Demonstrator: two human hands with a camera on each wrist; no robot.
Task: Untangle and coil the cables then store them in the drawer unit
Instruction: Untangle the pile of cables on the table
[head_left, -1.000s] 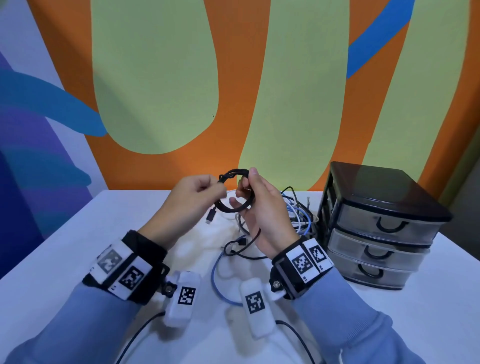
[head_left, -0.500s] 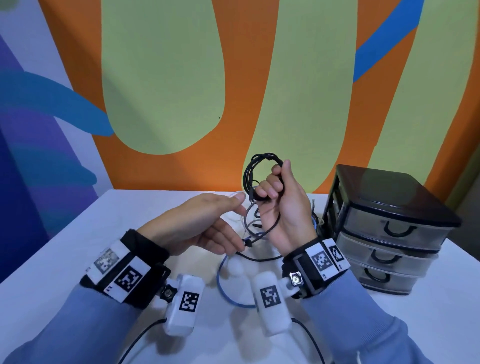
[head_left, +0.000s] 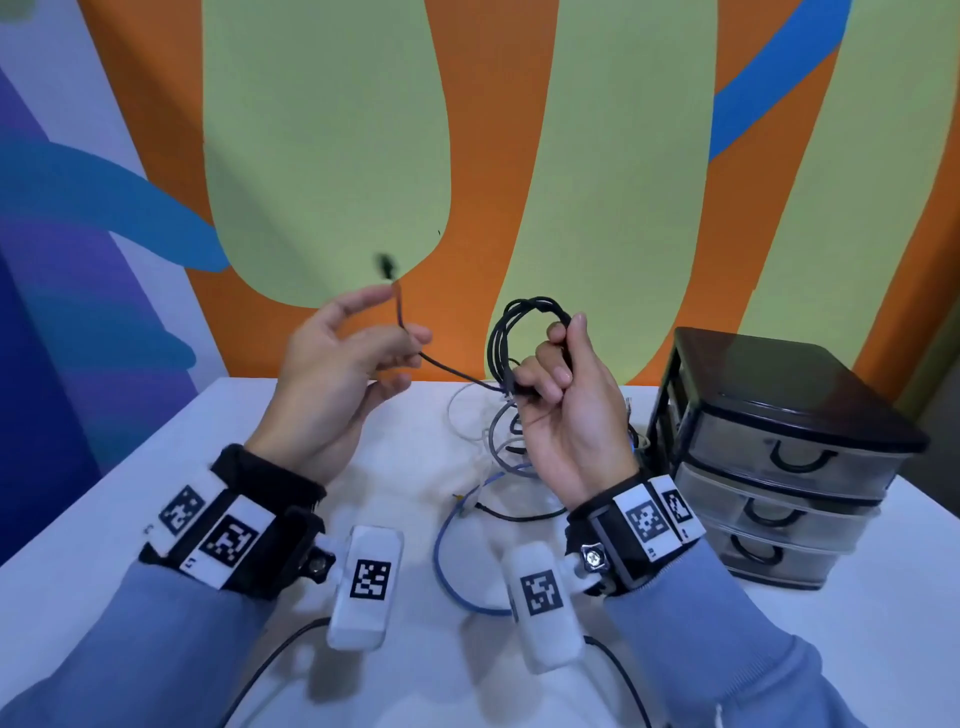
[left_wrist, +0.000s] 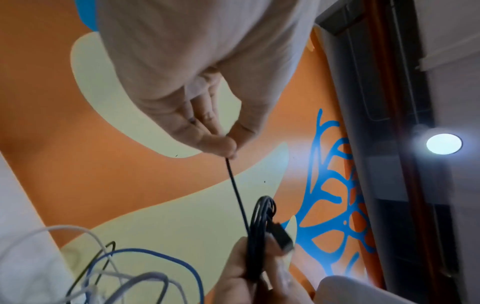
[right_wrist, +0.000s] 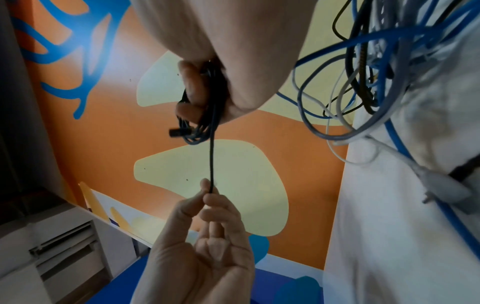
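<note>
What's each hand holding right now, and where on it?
Both hold the same black cable. The right hand grips its coiled loops at their lower side. The left hand pinches the free tail near its plug end.

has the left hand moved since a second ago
Yes. The left hand has risen and swung left, away from the right hand. Against the wall's green shape, its fingertips now reach the lower edge, pulling the black cable tail taut.
</note>
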